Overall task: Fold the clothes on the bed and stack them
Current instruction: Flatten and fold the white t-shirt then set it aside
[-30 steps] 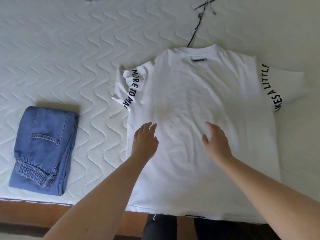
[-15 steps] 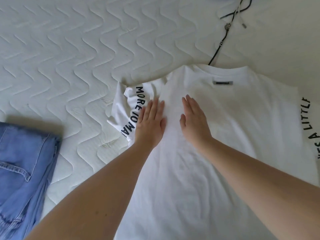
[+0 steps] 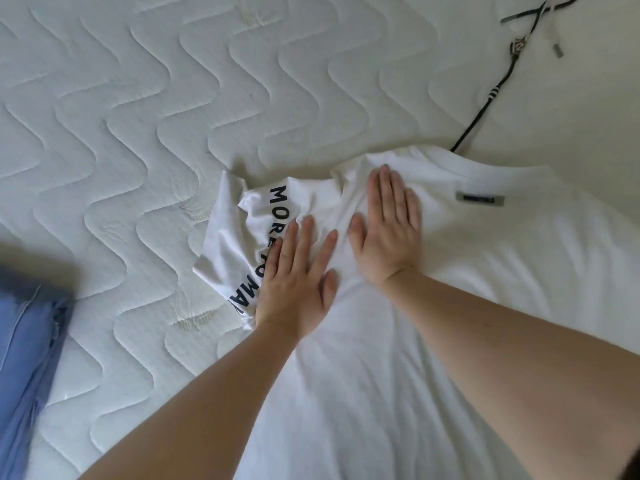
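Pressing flat on a white T-shirt (image 3: 467,306), both hands sit side by side in the middle of the frame with fingers straight and held together, gripping nothing. The left hand (image 3: 298,282) lies where the shirt's body meets its sleeve (image 3: 242,244), covering part of the dark lettering printed down that sleeve; the letters "MORE" show above the fingertips and a few more below the wrist. The right hand (image 3: 388,230) rests just beside it, palm down on the shoulder area, its fingertips reaching rumpled cloth near the collar edge. The shirt is spread across the lower right and centre of the frame on the bed (image 3: 138,133), whose white cover is quilted in a wavy pattern. The sleeve is crumpled and bunched at centre left, its edge lifted a little off the cover. A small grey label (image 3: 479,199) sits on the shirt below the neckline, to the right of the right hand. At the lower left edge lies blue denim (image 3: 24,358), blurred and partly cut off by the frame, well apart from the shirt. In the upper right a dark cord (image 3: 491,95) with metal tips trails across the bed, one end running down to the collar.
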A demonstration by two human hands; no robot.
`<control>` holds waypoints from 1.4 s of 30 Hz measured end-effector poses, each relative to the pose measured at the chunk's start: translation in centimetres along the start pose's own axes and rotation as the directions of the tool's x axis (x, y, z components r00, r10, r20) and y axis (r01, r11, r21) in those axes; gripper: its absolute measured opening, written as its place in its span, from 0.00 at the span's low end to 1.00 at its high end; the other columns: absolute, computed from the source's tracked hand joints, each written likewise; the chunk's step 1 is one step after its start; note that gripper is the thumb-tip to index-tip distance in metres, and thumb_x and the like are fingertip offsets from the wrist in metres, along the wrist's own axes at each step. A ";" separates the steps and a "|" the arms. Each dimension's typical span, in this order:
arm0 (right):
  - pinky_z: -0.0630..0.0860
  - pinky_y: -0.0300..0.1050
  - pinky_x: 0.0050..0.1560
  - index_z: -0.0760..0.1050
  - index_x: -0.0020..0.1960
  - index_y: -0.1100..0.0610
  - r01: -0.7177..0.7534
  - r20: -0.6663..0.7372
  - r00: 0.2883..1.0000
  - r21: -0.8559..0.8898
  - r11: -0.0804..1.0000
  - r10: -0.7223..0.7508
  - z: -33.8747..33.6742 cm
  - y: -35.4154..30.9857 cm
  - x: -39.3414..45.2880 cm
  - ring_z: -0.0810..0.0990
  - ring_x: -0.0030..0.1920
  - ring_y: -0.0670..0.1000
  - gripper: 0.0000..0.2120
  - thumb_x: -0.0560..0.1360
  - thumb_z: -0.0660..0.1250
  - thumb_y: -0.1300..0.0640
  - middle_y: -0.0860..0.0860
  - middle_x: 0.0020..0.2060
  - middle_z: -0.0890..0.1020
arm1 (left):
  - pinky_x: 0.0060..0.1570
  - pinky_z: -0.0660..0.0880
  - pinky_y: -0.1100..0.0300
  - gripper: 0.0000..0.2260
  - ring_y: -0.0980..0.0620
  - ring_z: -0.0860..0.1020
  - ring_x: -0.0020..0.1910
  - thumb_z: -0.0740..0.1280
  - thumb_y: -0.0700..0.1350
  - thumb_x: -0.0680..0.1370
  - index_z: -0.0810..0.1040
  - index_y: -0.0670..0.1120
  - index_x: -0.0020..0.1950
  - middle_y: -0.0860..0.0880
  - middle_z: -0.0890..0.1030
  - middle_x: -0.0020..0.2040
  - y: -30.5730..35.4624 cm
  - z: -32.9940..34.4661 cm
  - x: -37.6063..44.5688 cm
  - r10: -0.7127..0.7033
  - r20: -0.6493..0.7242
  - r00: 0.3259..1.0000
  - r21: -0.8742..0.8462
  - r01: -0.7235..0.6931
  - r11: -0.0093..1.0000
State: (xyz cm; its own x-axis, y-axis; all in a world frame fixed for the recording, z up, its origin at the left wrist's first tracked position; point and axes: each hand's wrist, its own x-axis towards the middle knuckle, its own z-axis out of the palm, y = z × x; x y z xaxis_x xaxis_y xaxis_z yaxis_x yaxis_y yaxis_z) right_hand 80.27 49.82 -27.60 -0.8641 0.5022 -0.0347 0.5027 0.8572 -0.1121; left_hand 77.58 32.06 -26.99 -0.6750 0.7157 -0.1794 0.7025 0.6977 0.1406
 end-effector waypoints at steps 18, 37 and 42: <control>0.52 0.53 0.77 0.54 0.79 0.56 0.033 -0.085 0.996 0.028 0.999 -0.030 0.8 0.2 0.2 0.54 0.78 0.53 0.31 0.78 0.53 0.50 0.56 0.78 0.57 | 0.39 0.72 0.51 0.15 0.41 0.78 0.41 0.64 0.58 0.79 0.72 0.46 0.53 0.46 0.78 0.45 -9.5 -8.9 11.8 -0.142 0.076 0.987 -0.165 0.153 0.974; 0.51 0.56 0.77 0.53 0.80 0.49 0.060 -0.040 0.997 -0.043 0.997 -0.062 1.3 0.5 0.1 0.51 0.79 0.55 0.29 0.79 0.50 0.49 0.52 0.79 0.54 | 0.61 0.61 0.56 0.23 0.52 0.73 0.57 0.71 0.66 0.70 0.73 0.56 0.59 0.59 0.77 0.49 -16.9 -11.3 7.2 0.066 0.577 0.814 0.012 -0.090 0.996; 0.50 0.56 0.77 0.53 0.80 0.48 0.061 -0.035 0.997 -0.037 0.997 -0.062 1.2 0.5 0.0 0.51 0.79 0.54 0.29 0.79 0.50 0.49 0.52 0.79 0.54 | 0.43 0.70 0.58 0.13 0.52 0.78 0.51 0.72 0.62 0.71 0.79 0.58 0.51 0.52 0.82 0.52 -20.0 -13.3 5.6 -0.064 0.513 0.856 -0.191 0.186 0.964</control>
State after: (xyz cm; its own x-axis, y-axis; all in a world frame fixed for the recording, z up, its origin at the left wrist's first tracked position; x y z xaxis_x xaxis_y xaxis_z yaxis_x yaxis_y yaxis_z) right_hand 80.46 50.11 -28.87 -0.8921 0.4518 0.0071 0.4500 0.8897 -0.0771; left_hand 56.80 22.50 -17.88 -0.5066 0.5523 -0.6620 0.5086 0.8115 0.2877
